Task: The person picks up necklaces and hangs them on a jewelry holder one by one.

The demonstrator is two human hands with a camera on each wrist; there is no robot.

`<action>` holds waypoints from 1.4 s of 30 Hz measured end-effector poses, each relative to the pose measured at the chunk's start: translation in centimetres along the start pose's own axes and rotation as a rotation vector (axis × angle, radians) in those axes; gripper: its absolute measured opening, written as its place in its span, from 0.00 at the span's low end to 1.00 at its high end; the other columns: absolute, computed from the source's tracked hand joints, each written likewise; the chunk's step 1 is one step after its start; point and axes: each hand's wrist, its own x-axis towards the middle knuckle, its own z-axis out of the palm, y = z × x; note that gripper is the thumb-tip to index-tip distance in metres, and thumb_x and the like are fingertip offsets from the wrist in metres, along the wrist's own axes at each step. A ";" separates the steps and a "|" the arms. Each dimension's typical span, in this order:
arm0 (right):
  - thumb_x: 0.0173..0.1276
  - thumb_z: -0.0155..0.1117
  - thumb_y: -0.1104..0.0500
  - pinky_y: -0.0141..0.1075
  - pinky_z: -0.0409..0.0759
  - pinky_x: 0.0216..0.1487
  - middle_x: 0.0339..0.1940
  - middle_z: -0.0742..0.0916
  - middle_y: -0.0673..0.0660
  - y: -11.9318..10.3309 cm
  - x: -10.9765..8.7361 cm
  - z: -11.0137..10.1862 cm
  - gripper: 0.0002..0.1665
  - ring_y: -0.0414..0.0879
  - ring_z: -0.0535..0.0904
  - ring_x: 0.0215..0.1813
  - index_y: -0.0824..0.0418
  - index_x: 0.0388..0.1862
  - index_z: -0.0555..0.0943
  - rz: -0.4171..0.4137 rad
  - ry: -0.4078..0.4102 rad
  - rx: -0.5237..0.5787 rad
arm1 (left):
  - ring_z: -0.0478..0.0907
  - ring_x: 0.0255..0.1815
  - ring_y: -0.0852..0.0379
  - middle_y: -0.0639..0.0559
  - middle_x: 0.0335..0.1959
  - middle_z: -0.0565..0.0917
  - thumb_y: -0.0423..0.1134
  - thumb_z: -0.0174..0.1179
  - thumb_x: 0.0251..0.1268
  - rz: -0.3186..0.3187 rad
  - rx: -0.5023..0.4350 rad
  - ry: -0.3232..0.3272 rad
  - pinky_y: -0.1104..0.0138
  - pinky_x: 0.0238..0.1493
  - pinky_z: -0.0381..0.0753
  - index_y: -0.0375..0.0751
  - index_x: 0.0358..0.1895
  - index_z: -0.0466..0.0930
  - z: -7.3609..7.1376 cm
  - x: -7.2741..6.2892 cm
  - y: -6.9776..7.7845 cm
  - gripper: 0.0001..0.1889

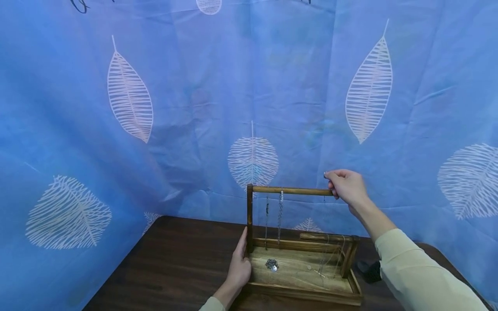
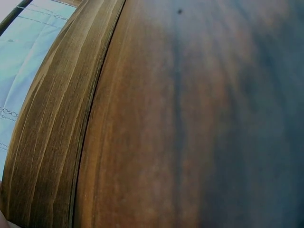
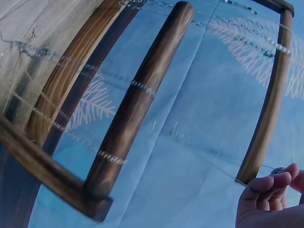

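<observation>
A wooden jewelry stand has an upper bar (image 1: 295,191), a lower bar (image 3: 142,90) and a tray base (image 1: 303,293). My left hand (image 1: 239,267) rests with straight fingers along its left post and side. In the right wrist view, my right hand (image 3: 268,194) pinches a small round metallic piece (image 3: 278,170) of a thin necklace between thumb and fingers, at the upper bar's free right end. A fine strand runs from there past the bar. A beaded chain (image 1: 280,211) and a dark-topped chain (image 1: 266,216) hang from the bar's left part.
Fine chains (image 1: 342,250) hang from the lower bar. In the tray lie a bunched silver chain (image 1: 271,264) and a small pale disc (image 1: 309,268). A black object (image 1: 369,271) sits right of the stand on the dark table (image 1: 186,255); a blue leaf-print cloth (image 1: 186,129) hangs behind.
</observation>
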 end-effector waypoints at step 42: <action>0.78 0.56 0.57 0.40 0.87 0.37 0.32 0.89 0.56 -2.7 -0.4 5.6 0.23 0.42 0.84 0.24 0.74 0.62 0.77 0.114 -0.114 0.231 | 0.43 0.80 0.40 0.44 0.82 0.45 0.10 0.29 0.56 0.033 0.037 0.012 0.42 0.74 0.47 0.48 0.83 0.45 0.2 -0.5 0.4 0.49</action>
